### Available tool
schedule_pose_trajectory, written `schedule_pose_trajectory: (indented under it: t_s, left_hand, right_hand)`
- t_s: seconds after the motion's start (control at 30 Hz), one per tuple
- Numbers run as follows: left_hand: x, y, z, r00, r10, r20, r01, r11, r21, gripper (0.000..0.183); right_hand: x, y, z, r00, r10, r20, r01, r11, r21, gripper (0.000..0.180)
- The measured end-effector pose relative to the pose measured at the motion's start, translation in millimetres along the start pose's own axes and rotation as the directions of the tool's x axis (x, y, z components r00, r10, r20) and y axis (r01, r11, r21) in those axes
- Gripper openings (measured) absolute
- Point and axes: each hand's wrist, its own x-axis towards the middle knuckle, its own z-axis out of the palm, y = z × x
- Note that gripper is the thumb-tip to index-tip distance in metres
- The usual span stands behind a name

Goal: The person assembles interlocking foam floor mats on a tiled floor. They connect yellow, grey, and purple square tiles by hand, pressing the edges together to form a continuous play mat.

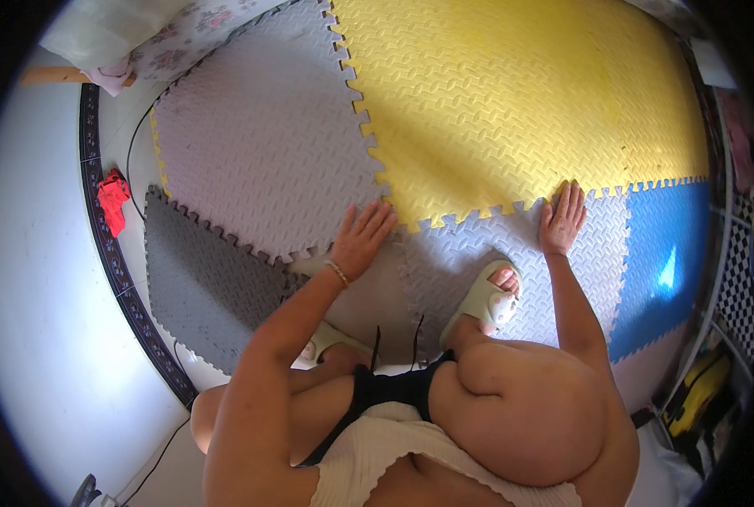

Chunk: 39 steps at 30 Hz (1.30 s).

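My left hand (363, 236) lies palm down near the corner of a pinkish-grey foam floor tile (250, 152). Its fingertips reach close to the jagged seam with the yellow foam tile (510, 101). A beaded bracelet (337, 272) circles that wrist. Flat across the joint between the yellow tile and a light grey foam tile (586, 279) rests my right hand (562, 222), fingers forward. Neither hand holds anything. Between the pinkish-grey and light grey tiles, a gap shows bare floor (370, 298). A dark grey foam tile (212, 279) joins the pinkish-grey one along its toothed lower edge.
A pale slipper (478, 301) on my foot stands on the light grey tile. Blue foam tile (659, 253) lies to the right, before a metal-framed rack (722, 222). Leftward are a red cloth (114, 201), a black cable (129, 149) and a patterned skirting border (123, 285).
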Motion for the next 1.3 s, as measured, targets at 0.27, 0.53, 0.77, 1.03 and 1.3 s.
schedule_pose_trajectory:
  t_s: [0.27,0.53,0.77,1.03,1.3]
  left_hand:
    - [-3,-10,7,0.999,0.032,-0.003,-0.032,0.999,-0.004,0.054]
    - [13,-29,-1,0.992,-0.054,0.115,0.088,0.946,-0.313,0.067]
    - [67,-48,17,0.966,-0.257,-0.007,0.24,0.912,-0.334,0.068]
    - [146,-114,30,0.789,-0.573,-0.219,0.505,0.81,-0.299,0.068]
    - [164,-169,16,0.824,-0.501,-0.264,0.338,0.81,-0.48,0.048]
  right_hand:
    - [1,-3,0,1.0,-0.008,0.003,0.008,1.0,0.025,0.06]
    - [0,1,4,1.0,0.001,0.0,-0.001,1.0,-0.005,0.061]
    - [0,2,2,0.999,0.012,0.031,-0.011,0.999,-0.041,0.062]
    - [3,-5,1,0.997,0.027,0.07,-0.024,0.999,-0.042,0.064]
    - [4,-8,-2,0.994,0.056,0.09,-0.052,0.998,-0.036,0.065]
